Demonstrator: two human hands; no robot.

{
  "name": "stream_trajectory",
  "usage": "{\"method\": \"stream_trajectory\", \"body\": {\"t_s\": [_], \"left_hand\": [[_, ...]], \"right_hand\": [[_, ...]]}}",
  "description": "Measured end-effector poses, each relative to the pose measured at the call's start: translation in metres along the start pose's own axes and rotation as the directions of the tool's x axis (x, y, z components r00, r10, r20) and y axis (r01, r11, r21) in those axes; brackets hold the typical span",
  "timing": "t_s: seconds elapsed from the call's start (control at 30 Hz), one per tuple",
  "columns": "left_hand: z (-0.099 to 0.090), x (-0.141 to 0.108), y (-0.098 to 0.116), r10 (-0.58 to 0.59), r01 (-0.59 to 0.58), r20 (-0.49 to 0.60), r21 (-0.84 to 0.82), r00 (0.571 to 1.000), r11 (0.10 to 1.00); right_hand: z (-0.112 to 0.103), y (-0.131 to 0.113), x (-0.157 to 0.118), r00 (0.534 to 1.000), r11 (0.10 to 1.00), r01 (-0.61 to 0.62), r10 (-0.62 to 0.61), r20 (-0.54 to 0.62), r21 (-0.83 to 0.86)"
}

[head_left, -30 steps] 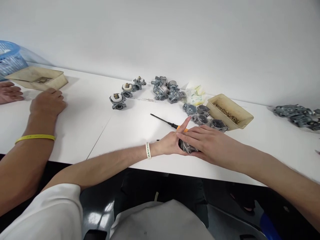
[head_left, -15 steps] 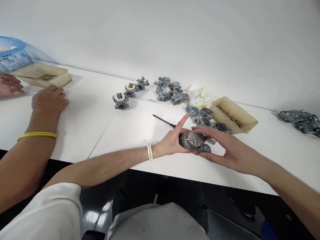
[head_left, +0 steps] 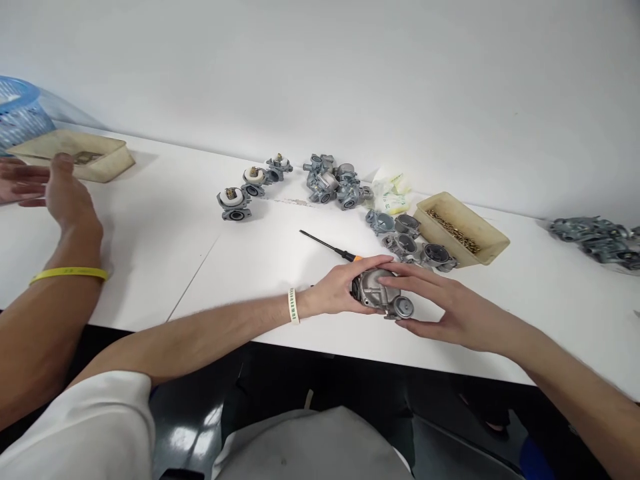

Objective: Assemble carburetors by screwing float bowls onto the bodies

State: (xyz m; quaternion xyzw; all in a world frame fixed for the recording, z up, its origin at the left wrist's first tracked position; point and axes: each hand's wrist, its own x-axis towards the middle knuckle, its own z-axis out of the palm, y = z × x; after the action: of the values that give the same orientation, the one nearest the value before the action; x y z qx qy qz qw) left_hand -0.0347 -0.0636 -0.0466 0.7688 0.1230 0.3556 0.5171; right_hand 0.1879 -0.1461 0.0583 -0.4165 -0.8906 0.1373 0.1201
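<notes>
Between both my hands is a grey metal carburetor (head_left: 377, 288), its rounded bowl side facing up. My left hand (head_left: 340, 287) grips its left side, thumb along the far edge. My right hand (head_left: 445, 303) closes on it from the right, fingers over the top and thumb by the round cap at the near right. Just beyond lies a screwdriver (head_left: 327, 247) with a black shaft; its orange handle is partly hidden by my left hand. Several open float bowls (head_left: 406, 245) lie past my right hand.
A cream tray (head_left: 493, 245) of small brass-coloured screws stands right of the bowls. Several carburetors (head_left: 327, 183) are grouped at the back, others with white floats (head_left: 233, 197) to their left. More metal parts (head_left: 595, 237) lie far right. A co-worker's hands (head_left: 70, 197) are near another tray (head_left: 113, 163).
The carburetor has come slightly nearer to me and tilted, with both my hands still on it. More of the screwdriver's orange handle shows. The co-worker's near hand has turned and lifted.
</notes>
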Motion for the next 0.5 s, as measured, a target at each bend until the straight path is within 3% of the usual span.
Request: {"method": "stream_trajectory", "body": {"t_s": [0.07,0.13,0.17,0.23,0.27,0.3,0.5], "left_hand": [[-0.001,0.000,0.000,-0.033,0.033,-0.006,-0.015,0.999,0.999],[-0.001,0.001,0.000,-0.065,0.063,-0.031,-0.050,0.997,0.997],[-0.001,0.001,-0.001,-0.072,0.068,-0.051,-0.074,0.996,0.995],[-0.002,0.002,-0.002,-0.079,0.067,-0.100,-0.120,0.992,0.990],[-0.002,0.002,-0.003,-0.087,0.069,-0.122,-0.143,0.989,0.987],[-0.003,0.003,-0.003,-0.093,0.069,-0.144,-0.163,0.985,0.984],[-0.004,0.003,-0.005,-0.137,0.102,-0.201,-0.179,0.970,0.979]], "right_hand": [[0.000,0.002,-0.005,0.998,0.997,-0.022,0.027,-0.054,0.079],[0.003,0.008,-0.015,0.959,0.976,-0.067,0.120,-0.258,0.205],[0.006,0.014,-0.022,0.899,0.959,-0.116,0.212,-0.383,0.257],[0.016,0.027,-0.038,0.730,0.916,-0.266,0.395,-0.558,0.301],[0.022,0.033,-0.046,0.665,0.888,-0.357,0.459,-0.590,0.289],[0.029,0.039,-0.054,0.634,0.863,-0.433,0.498,-0.592,0.262],[0.054,0.054,-0.074,0.671,0.814,-0.560,0.555,-0.492,0.154]]}}
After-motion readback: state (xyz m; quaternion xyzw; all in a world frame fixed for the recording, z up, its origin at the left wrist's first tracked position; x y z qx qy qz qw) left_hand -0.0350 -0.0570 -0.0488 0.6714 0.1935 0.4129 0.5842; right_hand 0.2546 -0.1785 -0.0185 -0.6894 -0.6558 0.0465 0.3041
